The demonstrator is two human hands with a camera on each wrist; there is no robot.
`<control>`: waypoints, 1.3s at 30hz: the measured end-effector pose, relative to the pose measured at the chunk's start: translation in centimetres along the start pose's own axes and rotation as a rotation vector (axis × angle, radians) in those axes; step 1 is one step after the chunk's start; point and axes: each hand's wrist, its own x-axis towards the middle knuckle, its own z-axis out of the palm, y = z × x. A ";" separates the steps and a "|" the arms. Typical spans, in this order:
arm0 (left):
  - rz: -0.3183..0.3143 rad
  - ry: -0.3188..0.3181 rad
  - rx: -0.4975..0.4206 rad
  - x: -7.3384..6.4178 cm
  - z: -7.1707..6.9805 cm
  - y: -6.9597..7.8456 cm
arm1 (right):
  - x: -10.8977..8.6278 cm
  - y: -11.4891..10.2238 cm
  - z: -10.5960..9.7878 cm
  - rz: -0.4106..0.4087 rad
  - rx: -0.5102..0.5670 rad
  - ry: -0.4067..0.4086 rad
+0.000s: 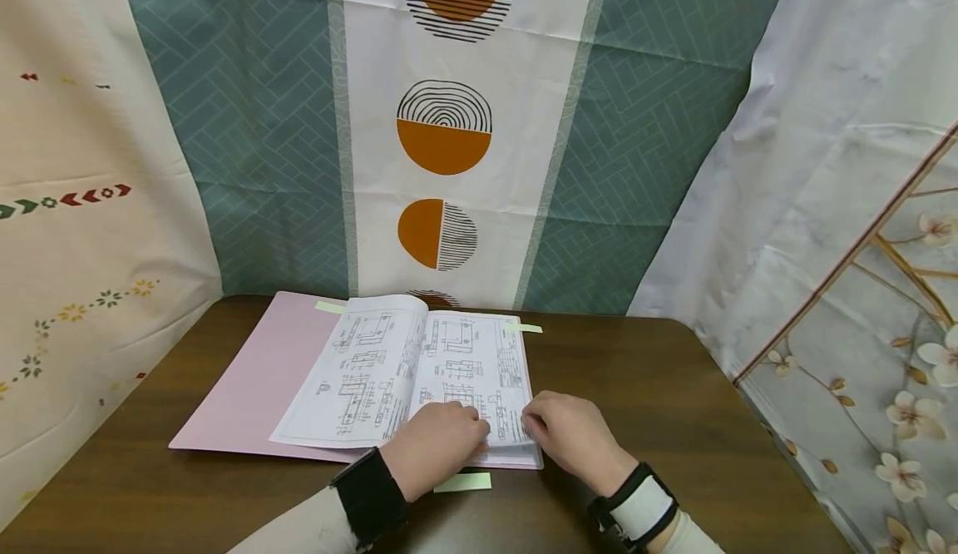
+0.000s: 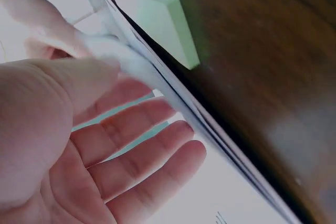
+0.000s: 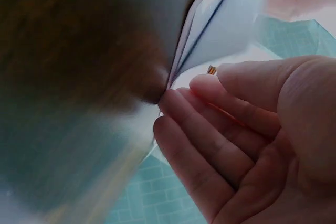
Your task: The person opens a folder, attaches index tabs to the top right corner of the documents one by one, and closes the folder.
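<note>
A booklet of technical drawings lies open on the table, its left page [image 1: 352, 379] and right page [image 1: 467, 354] showing line drawings. My left hand [image 1: 441, 442] is at the lower edge of the right page, which lifts slightly there. In the left wrist view, my left thumb and index finger pinch that page's edge, the other fingers [image 2: 152, 177] spread loosely. My right hand [image 1: 572, 433] is beside the page's lower right corner. In the right wrist view, its fingertips [image 3: 170, 98] touch the sheet edges, and a gap shows between thumb and index finger.
A pink folder cover [image 1: 243, 379] lies under the booklet on the left. One light green sticky pad [image 1: 464, 482] is just below the booklet on the brown table [image 1: 636, 379]. Green tabs [image 1: 527, 328] stick out at the upper page edges. Patterned curtains [image 1: 277, 121] hang behind.
</note>
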 end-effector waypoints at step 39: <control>-0.180 0.088 -0.299 -0.3 0.4 -0.6 | 0.3 0.3 -0.4 0.166 0.139 -0.032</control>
